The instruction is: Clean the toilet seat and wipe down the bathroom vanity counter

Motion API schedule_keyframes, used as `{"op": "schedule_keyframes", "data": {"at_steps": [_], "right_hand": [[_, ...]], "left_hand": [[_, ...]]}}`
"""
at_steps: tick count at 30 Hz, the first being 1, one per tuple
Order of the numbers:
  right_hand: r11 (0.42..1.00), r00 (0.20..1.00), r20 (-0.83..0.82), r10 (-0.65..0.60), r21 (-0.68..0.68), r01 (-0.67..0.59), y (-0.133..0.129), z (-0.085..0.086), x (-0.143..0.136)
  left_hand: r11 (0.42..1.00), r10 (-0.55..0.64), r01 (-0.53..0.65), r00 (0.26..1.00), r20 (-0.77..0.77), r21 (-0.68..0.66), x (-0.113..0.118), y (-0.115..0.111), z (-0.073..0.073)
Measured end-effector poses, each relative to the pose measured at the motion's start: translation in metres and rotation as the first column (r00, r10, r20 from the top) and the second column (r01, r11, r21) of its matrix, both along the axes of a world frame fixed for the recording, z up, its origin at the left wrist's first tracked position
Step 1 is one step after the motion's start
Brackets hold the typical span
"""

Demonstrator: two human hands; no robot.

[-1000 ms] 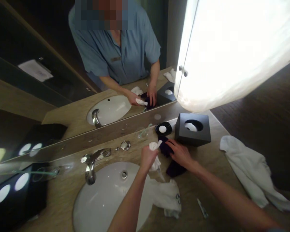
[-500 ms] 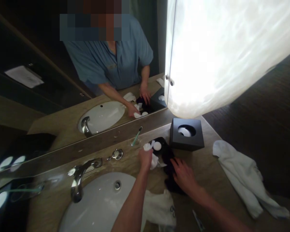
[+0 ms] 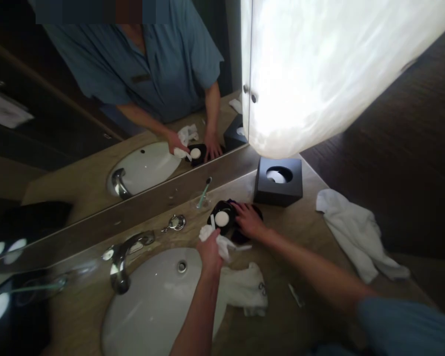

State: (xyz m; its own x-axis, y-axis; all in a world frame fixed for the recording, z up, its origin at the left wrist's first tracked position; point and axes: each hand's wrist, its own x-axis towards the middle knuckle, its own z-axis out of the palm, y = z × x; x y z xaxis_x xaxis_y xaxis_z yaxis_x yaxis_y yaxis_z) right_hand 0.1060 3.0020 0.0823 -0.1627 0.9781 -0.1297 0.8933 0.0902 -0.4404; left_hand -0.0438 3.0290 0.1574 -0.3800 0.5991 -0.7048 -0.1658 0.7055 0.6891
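My left hand (image 3: 208, 251) is closed around a crumpled white tissue (image 3: 218, 241) just past the far rim of the white sink (image 3: 159, 301). My right hand (image 3: 249, 220) rests on a dark cloth (image 3: 244, 235) and touches the right side of a black soap dish (image 3: 219, 220) that carries a round white soap (image 3: 222, 218). A black square tissue box (image 3: 279, 181) stands just beyond my right hand, by the mirror.
A chrome faucet (image 3: 124, 257) rises left of the sink. A white cloth (image 3: 244, 289) lies over the sink's right rim, and a white towel (image 3: 356, 235) lies at the counter's right end. A glass with a toothbrush (image 3: 202, 197) stands near the mirror, which reflects me.
My right hand moved forward from the near part of the dark cloth up to the soap dish. My left hand with the tissue drew back slightly toward the sink.
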Motion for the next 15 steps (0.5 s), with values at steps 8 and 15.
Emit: {"op": "schedule_keyframes", "data": {"at_steps": [8,15], "right_hand": [[0.997,0.998,-0.054,-0.027,0.068,0.031,-0.164,0.005,0.071],[0.944,0.941,0.086,-0.327,0.081,0.320,-0.232,0.017,0.092]], "left_hand": [[0.985,-0.108,0.086,0.983,-0.146,-0.152,0.086,0.036,-0.057],[0.818,-0.576,0.560,0.799,-0.173,-0.132,0.059,0.015,-0.024]]}}
